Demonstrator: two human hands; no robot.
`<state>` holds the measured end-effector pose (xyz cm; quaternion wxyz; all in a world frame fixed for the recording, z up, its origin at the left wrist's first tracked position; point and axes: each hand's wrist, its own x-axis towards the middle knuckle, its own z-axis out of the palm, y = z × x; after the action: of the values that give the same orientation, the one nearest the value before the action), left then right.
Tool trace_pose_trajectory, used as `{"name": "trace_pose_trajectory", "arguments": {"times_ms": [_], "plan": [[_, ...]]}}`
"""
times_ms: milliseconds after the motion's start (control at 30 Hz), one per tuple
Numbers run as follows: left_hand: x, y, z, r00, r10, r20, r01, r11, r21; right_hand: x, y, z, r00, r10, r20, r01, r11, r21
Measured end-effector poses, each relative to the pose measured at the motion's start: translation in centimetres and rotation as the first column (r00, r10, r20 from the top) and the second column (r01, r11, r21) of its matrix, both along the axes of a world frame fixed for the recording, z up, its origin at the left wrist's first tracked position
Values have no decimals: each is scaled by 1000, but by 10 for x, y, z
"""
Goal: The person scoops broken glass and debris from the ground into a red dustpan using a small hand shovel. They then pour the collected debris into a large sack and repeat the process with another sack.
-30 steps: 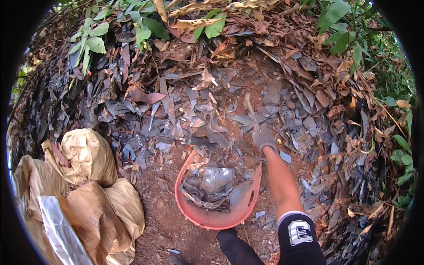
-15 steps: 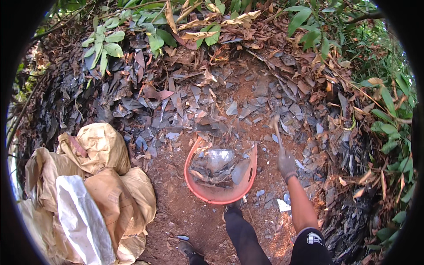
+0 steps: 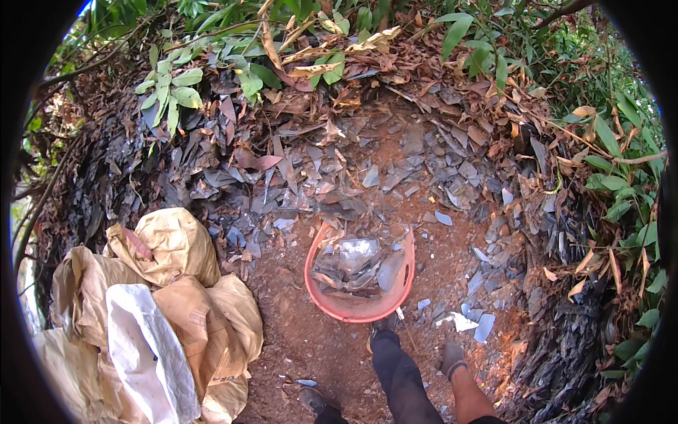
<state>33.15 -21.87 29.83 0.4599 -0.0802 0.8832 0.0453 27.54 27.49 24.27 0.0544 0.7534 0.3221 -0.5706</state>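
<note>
- The orange pan (image 3: 359, 311) lay ahead-left of the right hand (image 3: 451, 355), apart, open side facing away.
- Right grip couldn't be told; left hand was out of view.

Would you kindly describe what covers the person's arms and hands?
The right hand wears a grey, fabric-looking glove with a darker cuff; the forearm is bare, and a black sleeve edge just shows. The left hand is out of view.
</note>
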Motion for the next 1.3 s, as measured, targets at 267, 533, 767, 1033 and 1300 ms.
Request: {"name": "trace_pose_trajectory", "arguments": {"times_ms": [267, 533, 767, 1033, 1300], "plan": [[-80, 107, 23, 999, 41, -2, -41, 999, 18, -165, 101, -67, 350, 829, 435, -785, 7, 619], [-152, 190, 24, 999, 47, -10, -48, 999, -25, -427, 130, -101, 654, 670, 352, -588, 157, 793], [-131, 204, 30, 998, 55, -7, -55, 996, -65, -461, 163, -158, 484, 755, 442, -762, 115, 638], [-62, 175, 53, 998, 43, -38, -45, 998, -38, -254, 122, -94, 777, 591, 218, -527, 422, 738], [-120, 183, 70, 997, -71, 34, 71, 997, -25, -3, 75, -157, 997, 11, 80, -23, 988, 153]]}}
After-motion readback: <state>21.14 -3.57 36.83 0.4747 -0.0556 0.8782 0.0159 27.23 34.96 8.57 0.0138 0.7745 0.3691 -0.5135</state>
